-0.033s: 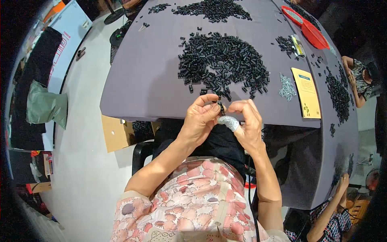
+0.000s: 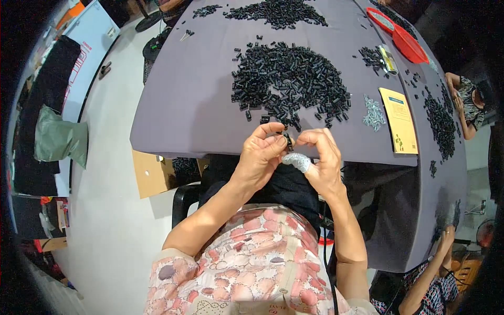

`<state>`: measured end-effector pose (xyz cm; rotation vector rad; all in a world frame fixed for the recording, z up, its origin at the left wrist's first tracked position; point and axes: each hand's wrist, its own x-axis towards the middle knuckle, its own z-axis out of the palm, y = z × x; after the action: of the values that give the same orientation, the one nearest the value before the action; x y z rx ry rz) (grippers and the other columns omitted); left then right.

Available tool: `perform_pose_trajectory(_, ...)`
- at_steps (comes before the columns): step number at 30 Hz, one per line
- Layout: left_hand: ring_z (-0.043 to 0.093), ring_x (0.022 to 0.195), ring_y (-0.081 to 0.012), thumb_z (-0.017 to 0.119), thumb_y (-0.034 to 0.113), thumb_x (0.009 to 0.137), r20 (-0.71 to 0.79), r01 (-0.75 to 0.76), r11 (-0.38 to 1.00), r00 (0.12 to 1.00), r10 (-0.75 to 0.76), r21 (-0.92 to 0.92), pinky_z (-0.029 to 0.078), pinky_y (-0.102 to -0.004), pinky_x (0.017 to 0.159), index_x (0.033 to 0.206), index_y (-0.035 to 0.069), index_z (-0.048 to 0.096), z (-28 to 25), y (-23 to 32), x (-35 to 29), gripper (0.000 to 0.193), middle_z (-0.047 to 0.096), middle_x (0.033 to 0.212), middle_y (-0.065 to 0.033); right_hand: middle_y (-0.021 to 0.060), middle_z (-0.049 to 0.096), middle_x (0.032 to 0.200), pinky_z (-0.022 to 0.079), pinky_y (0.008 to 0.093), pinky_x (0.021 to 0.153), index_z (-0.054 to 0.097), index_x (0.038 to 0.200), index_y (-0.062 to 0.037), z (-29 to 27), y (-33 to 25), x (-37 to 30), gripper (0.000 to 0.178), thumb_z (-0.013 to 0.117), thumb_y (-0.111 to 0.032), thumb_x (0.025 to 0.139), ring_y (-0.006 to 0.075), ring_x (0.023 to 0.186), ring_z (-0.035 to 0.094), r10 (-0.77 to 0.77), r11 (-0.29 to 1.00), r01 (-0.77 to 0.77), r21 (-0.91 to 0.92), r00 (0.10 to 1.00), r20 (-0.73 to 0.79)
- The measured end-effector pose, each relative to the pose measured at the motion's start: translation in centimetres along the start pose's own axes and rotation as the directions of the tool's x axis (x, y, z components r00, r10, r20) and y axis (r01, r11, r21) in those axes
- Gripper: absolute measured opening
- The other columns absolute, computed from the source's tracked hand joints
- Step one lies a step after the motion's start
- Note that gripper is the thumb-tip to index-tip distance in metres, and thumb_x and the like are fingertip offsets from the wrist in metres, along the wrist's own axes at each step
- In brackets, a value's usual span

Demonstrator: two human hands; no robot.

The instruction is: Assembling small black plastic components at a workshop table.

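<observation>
My left hand (image 2: 260, 157) pinches a small black plastic part (image 2: 288, 140) between thumb and fingers, just off the table's near edge. Close against its right side is my right hand (image 2: 325, 160), fingers curled in toward the part. Silvery-white wrapping (image 2: 298, 161) covers the right thumb. Whatever sits between the right fingertips is too small to make out. Beyond both hands, a large pile of similar black parts (image 2: 294, 79) lies on the grey-covered table (image 2: 184, 110). To the right is a little heap of small clear or silvery pieces (image 2: 374, 113).
A yellow booklet (image 2: 399, 121) lies right of the silvery heap, with red baskets (image 2: 409, 46) farther back. More black parts (image 2: 275, 13) are piled at the far side. Other people's arms (image 2: 455, 100) show along the right edge. A cardboard box (image 2: 152, 176) stands below the table's left corner.
My right thumb has shifted very slightly; the left hand and the black part keep their place.
</observation>
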<state>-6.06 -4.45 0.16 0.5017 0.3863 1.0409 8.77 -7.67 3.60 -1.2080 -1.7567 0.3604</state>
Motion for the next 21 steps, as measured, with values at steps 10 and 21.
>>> perform_pose_trajectory(10, 0.061, 0.084, -0.0153, 0.063, 0.005, 0.08, 0.021, 0.071, 0.997, 0.997, -0.071, 0.012, 0.05, -0.0273, 0.073, 0.111, 0.005, 0.045, 0.6, -0.2, -0.4, 0.035, 0.062, 0.087, -0.008, 0.0102, 0.057, 0.101, 0.043, 0.0353, 0.077, 0.058, 0.095, -0.0015, -0.1, 0.7, 0.2, 0.034, 0.07, -0.015, 0.066, 0.0278, 0.092, 0.052, -0.003, 0.993, -0.012, 0.118, 0.992, 0.125)
perform_pose_trajectory(21, 0.06, 0.079, -0.0151, 0.062, 0.005, 0.081, 0.066, 0.132, 0.991, 0.989, -0.13, -0.025, 0.05, -0.0251, 0.064, 0.111, 0.01, 0.043, 0.3, -0.6, -0.1, 0.036, 0.06, 0.088, -0.0075, 0.0108, 0.06, 0.092, 0.045, 0.0327, 0.069, 0.058, 0.089, -0.0008, -0.4, 0.8, 0.3, 0.025, 0.066, -0.008, 0.066, 0.0252, 0.079, 0.055, -0.008, 0.978, -0.017, 0.209, 0.993, 0.118)
